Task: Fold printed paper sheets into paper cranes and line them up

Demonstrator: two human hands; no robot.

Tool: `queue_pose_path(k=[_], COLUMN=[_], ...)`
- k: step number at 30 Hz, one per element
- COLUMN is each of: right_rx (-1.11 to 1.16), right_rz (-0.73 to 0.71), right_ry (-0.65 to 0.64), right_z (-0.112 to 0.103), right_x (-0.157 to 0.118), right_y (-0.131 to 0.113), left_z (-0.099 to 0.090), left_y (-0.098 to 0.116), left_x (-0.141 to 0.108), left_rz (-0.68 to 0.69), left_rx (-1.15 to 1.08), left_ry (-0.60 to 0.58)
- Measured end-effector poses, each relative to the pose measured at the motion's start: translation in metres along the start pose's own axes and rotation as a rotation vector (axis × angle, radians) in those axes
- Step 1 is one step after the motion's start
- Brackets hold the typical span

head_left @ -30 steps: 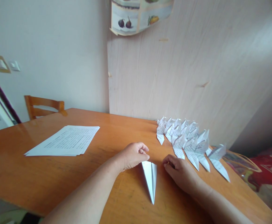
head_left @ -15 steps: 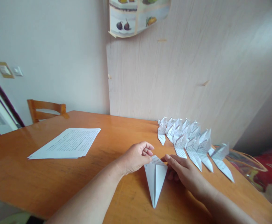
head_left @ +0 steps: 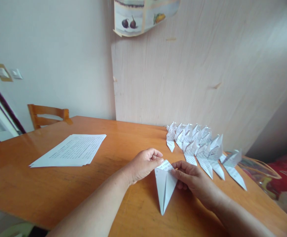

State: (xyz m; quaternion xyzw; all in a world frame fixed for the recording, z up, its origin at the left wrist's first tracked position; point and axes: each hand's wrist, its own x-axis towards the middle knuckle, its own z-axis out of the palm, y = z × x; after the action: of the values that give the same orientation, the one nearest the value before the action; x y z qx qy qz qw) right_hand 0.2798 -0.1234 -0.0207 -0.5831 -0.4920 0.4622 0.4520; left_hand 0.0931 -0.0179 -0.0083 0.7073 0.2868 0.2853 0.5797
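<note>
A folded white paper (head_left: pixel 165 191), kite-shaped with printed text near its wide top, points its narrow tip toward me over the wooden table. At its upper left corner, my left hand (head_left: pixel 145 164) pinches the edge between thumb and fingers. The right edge is gripped by my right hand (head_left: pixel 190 177), thumb on top and fingers partly hidden beneath. Several folded paper pieces (head_left: pixel 203 151) with upright peaks stand in rows beyond my right hand. One more piece (head_left: pixel 234 169) stands at the right end.
A stack of printed sheets (head_left: pixel 71 149) lies on the left of the wooden table (head_left: pixel 104 204). Behind the table's far left edge is a wooden chair (head_left: pixel 48 115). A wall stands behind the table. Red and clear plastic items (head_left: pixel 281 171) are beyond the right edge.
My right hand has closed onto the paper's right edge. The paper has shifted slightly up and to the right at its top. The camera view has moved slightly.
</note>
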Motion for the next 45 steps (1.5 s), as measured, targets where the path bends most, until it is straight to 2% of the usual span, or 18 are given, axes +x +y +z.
queue_pose_path(k=[8,14,19,30,37,42,45], right_rx=[-0.085,-0.443,-0.513,-0.481,-0.599,-0.66,-0.71], right_rz=[-0.008,-0.255,-0.347,-0.352,-0.385,-0.421,-0.431], right_ry=[0.046,0.182,0.13,0.032,0.072,0.049,0.022], right_z=[0.001,-0.007,-0.008,-0.005,-0.003,-0.004,-0.003], right_x=[0.003,0.003,-0.001,0.0,0.002,0.0,-0.002], right_y=[0.002,0.0,-0.004,0.003,0.007,0.004,0.002], left_z=[0.0,0.0,0.001,0.001,0.003,0.001,0.0], left_y=[0.0,-0.004,-0.006,-0.021,-0.02,-0.023,-0.021], left_x=[-0.002,0.001,0.002,0.007,0.005,0.006,0.006], left_rz=[-0.051,-0.084,-0.088,-0.04,-0.036,0.014,0.098], left_rx=[-0.051,-0.045,-0.007,0.192,0.281,0.397,0.495], left_ry=[-0.073,-0.048,-0.043,-0.05,-0.055,-0.03,-0.013])
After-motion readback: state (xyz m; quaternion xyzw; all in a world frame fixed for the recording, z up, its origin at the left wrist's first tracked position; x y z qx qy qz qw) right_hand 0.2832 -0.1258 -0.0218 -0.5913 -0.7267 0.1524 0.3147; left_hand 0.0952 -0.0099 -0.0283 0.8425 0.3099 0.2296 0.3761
